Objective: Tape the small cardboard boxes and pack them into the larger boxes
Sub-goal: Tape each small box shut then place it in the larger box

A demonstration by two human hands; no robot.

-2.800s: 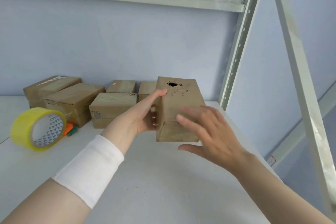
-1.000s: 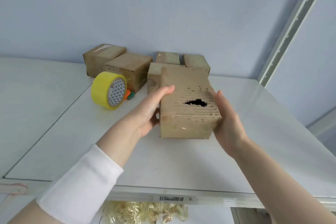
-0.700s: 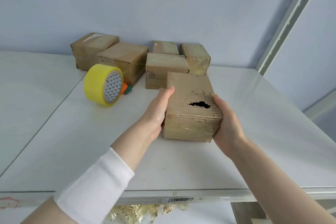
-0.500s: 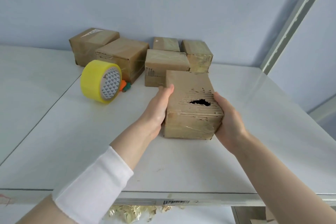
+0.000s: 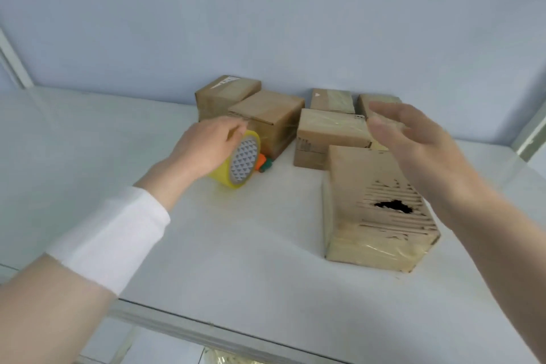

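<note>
A small cardboard box (image 5: 354, 186) with a torn hole in its top lies on the white shelf (image 5: 251, 245), wrapped in clear tape, and no hand is on it. My right hand (image 5: 413, 142) hovers above its far end with the fingers spread and holds nothing. My left hand (image 5: 206, 145) reaches to the left and curls over the top of the yellow tape roll (image 5: 242, 162), which stands on edge.
Several taped small boxes stand at the back against the wall, the nearest (image 5: 328, 133) just behind the torn box and another (image 5: 271, 112) behind the tape roll. A small orange and green object (image 5: 263, 164) lies beside the roll. The shelf's front edge (image 5: 206, 331) is close.
Both hands let go of the torn box, which now rests on the shelf. My left hand moved left onto the tape roll, and my right hand lifted off, open.
</note>
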